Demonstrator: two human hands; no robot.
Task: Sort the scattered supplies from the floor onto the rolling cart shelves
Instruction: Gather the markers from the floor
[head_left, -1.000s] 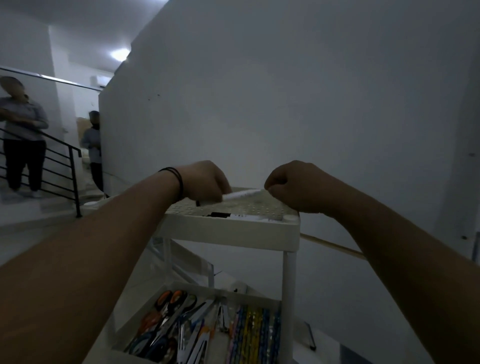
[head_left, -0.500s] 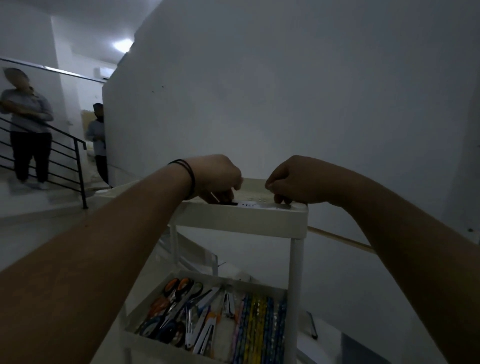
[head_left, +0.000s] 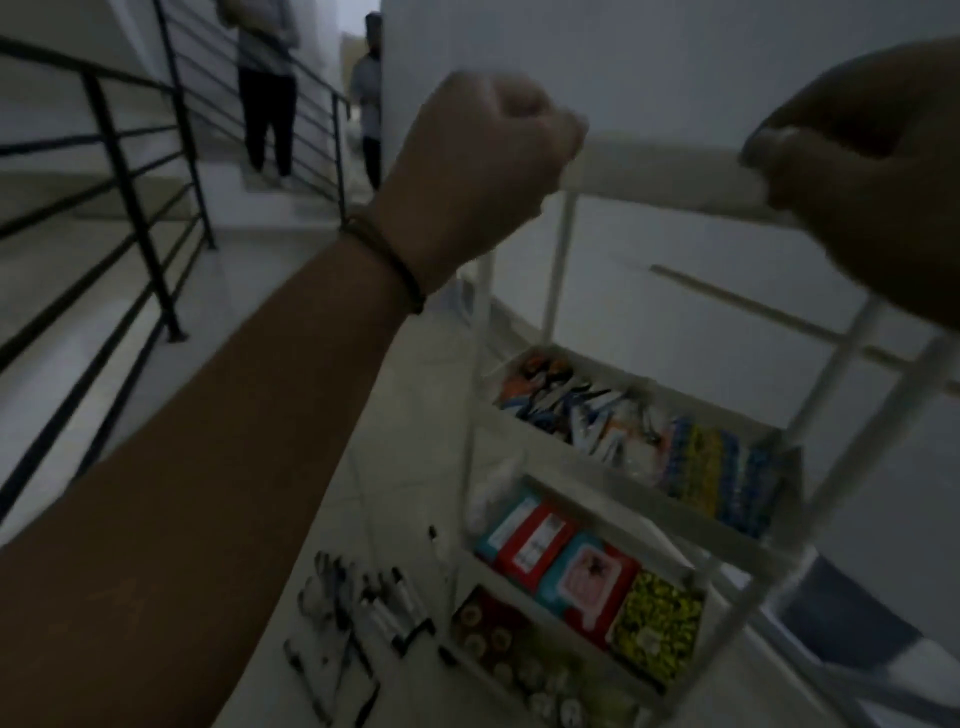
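The white rolling cart sits against the wall, and everything is motion-blurred. A pile of black-and-white markers lies on the floor just left of the cart's base. Second shelf down holds scissors next to a row of blue and yellow pencils. Under that are red and teal packs beside a yellow bag, then tape rolls on the lowest shelf.

Left hand is curled into a fist by the top shelf's left corner, with a dark band on the wrist; I can't tell whether it grips anything. Right hand is curled too, over the top shelf's right end, too dark to say what it holds. A black railing and two people are off to the left.
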